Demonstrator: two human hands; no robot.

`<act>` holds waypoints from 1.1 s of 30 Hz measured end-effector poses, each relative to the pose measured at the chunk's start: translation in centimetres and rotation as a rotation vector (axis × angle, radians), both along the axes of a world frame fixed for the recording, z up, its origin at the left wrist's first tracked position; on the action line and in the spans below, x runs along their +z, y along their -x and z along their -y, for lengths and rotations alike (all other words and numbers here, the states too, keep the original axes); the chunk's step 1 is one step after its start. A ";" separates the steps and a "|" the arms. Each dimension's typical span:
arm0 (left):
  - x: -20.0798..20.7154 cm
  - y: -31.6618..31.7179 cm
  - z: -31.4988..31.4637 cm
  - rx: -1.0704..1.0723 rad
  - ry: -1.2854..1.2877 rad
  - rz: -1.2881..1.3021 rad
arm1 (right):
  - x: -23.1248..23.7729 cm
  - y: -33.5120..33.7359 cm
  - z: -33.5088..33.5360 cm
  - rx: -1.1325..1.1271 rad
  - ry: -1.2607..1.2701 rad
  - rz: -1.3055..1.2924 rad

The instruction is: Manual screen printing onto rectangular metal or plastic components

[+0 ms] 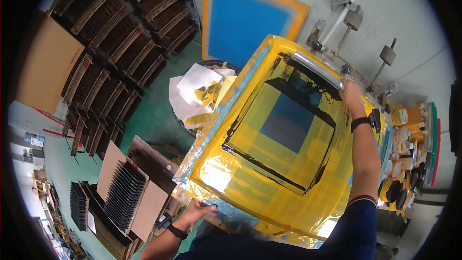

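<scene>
A large screen printing frame spreads in front of me, its mesh edged with glossy yellow film and a blue-grey rectangle in the middle. Black ink is smeared in a ragged outline around that rectangle, thickest toward the far end. Across the far end lies a silver squeegee; my right hand is closed around its right end. At the near left corner my left hand grips the frame's edge, thumb on top and the other fingers partly hidden. What lies beneath the screen cannot be seen well.
Racks with dark slats stand at the far left. A blue screen with an orange border leans on the wall. Beside my frame is a bin of waste paper. Cardboard with black slotted parts sits lower left; ink tubs stand right.
</scene>
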State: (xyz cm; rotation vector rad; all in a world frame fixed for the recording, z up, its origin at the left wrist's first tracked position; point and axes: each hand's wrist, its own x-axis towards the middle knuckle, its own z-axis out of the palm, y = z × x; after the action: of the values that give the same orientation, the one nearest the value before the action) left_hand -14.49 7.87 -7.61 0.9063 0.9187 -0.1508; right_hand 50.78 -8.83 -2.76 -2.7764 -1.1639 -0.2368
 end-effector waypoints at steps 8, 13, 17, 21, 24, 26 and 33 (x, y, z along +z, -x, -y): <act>-1.4 1.6 0.2 -0.021 0.012 0.054 | 1.9 4.3 -0.9 -0.031 0.107 -0.182; -1.3 1.4 0.1 -0.012 0.007 0.064 | 2.6 12.0 -1.0 0.050 0.132 -0.213; -1.3 0.6 0.0 -0.040 -0.040 0.063 | 3.5 21.8 0.3 0.071 0.074 -0.269; -1.2 0.6 0.1 -0.018 -0.025 0.072 | 3.4 32.9 1.9 0.085 0.000 -0.268; 0.5 0.2 -1.1 -0.238 -0.046 -0.053 | 3.6 36.4 3.1 0.059 -0.078 -0.248; 0.9 0.8 -2.7 -0.573 -0.098 -0.126 | 4.0 38.5 3.7 0.039 -0.114 -0.208; 11.8 -10.6 -4.8 -0.544 -1.779 0.699 | 1.8 42.5 5.1 0.031 -0.051 -0.205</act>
State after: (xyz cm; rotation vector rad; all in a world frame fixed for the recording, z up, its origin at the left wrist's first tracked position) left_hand -3.90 12.69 4.22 2.6065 -0.1255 0.6179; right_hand 8.28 -13.90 -0.95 -2.6610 -1.1323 0.0207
